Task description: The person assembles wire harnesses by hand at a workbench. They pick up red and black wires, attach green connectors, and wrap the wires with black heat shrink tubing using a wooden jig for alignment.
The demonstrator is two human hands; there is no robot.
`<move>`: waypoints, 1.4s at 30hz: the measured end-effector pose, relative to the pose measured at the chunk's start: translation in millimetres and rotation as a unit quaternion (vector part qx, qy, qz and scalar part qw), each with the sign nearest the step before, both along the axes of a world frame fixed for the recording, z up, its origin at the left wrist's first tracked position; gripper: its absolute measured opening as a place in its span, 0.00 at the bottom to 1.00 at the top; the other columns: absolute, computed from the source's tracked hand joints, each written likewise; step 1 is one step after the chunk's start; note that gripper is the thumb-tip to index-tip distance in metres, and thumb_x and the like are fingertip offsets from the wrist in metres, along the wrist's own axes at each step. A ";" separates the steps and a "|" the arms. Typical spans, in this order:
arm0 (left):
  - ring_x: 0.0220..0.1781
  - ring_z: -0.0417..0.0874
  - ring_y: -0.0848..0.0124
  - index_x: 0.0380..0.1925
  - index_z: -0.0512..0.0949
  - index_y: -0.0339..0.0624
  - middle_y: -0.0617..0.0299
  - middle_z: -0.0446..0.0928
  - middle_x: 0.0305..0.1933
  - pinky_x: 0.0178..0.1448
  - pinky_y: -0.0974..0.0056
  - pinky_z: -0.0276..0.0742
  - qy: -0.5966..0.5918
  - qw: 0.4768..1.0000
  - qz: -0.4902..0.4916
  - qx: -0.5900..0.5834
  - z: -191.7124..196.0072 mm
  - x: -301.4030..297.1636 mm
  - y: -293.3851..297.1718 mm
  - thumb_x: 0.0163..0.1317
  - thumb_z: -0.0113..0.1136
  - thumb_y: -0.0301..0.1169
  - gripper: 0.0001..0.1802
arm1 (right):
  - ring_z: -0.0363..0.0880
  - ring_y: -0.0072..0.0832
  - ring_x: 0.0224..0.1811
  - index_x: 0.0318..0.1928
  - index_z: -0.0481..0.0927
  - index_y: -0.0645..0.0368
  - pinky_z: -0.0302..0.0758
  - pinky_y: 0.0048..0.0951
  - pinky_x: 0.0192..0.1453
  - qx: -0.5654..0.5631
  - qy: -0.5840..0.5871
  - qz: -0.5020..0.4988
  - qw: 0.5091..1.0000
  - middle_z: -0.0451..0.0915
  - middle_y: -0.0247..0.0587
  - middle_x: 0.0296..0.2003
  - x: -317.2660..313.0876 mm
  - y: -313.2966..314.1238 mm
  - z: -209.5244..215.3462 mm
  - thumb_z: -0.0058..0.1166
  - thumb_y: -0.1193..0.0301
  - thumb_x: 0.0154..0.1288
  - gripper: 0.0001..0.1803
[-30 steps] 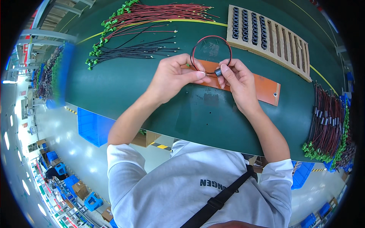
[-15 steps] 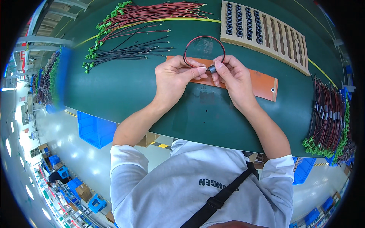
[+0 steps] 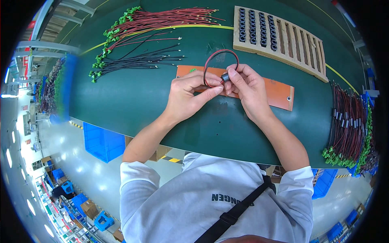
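Above the orange board (image 3: 278, 92), my two hands meet around a loop of red and black wire (image 3: 208, 62). The thumb and fingers of my left hand (image 3: 183, 96) are closed on the wires at the left side of the loop. My right hand (image 3: 253, 92) pinches a short dark cylinder, like a ferrite core (image 3: 225, 77), and the wires run into it. A bit of green connector (image 3: 193, 70) shows just behind my left fingers. The wire ends between the fingertips are partly hidden.
Bundles of red wires (image 3: 174, 18) and black wires (image 3: 137, 58) with green connectors lie at the far left. A wooden rack (image 3: 283, 58) at the far right holds rows of dark cylinders (image 3: 252, 26). Wired pieces with cylinders (image 3: 348, 117) are heaped at the right edge.
The wire loop is narrower and leans differently. My left fingers have shifted on the wires and opened somewhat at the back, uncovering the green connector. My right hand still pinches the cylinder.
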State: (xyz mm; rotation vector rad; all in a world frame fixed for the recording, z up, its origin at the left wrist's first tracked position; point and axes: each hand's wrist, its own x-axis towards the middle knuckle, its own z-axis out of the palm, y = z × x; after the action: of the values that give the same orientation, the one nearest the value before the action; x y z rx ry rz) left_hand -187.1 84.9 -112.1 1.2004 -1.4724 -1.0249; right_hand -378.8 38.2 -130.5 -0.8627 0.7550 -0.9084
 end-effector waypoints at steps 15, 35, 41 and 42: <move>0.41 0.88 0.69 0.34 0.85 0.29 0.56 0.84 0.41 0.48 0.68 0.89 0.041 0.997 0.044 0.044 4.8 -5.9 -3.5 0.60 0.70 0.14 0.04 | 0.79 0.16 0.33 0.52 0.80 0.63 0.81 0.21 0.40 -0.032 0.002 0.007 0.999 0.82 0.33 0.33 0.1 1.2 -5.9 0.57 0.65 0.79 0.13; 0.57 0.87 0.60 0.45 0.82 0.31 0.44 0.82 0.59 0.59 0.59 0.87 0.054 0.998 -0.001 -0.023 -22.6 -1.2 -5.7 0.60 0.69 0.14 0.13 | 0.82 0.18 0.33 0.49 0.79 0.64 0.81 0.21 0.38 -0.038 -0.008 -0.029 0.999 0.85 0.36 0.35 0.8 7.8 -9.9 0.55 0.73 0.78 0.07; 0.52 0.90 0.69 0.48 0.85 0.34 0.54 0.88 0.53 0.59 0.66 0.86 -0.071 0.997 0.021 -0.002 2.8 -15.5 -4.6 0.63 0.70 0.21 0.13 | 0.82 0.23 0.26 0.47 0.79 0.68 0.80 0.22 0.35 -0.375 0.214 -0.078 0.898 0.85 0.45 0.44 -11.6 13.7 4.6 0.54 0.76 0.77 0.06; 0.50 0.90 0.71 0.48 0.86 0.35 0.56 0.88 0.52 0.59 0.67 0.85 -0.084 0.996 0.012 -0.003 3.3 -15.9 -4.9 0.63 0.70 0.22 0.13 | 0.82 0.25 0.28 0.46 0.79 0.68 0.80 0.22 0.36 -0.376 0.228 -0.082 0.894 0.84 0.46 0.46 -15.3 14.3 9.6 0.54 0.76 0.76 0.06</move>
State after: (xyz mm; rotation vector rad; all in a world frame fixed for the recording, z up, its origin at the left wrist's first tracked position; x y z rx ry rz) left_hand -203.0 80.0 -108.8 1.3225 -1.5853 -0.9221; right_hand -394.1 52.5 -120.8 -1.7628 0.8936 -1.1922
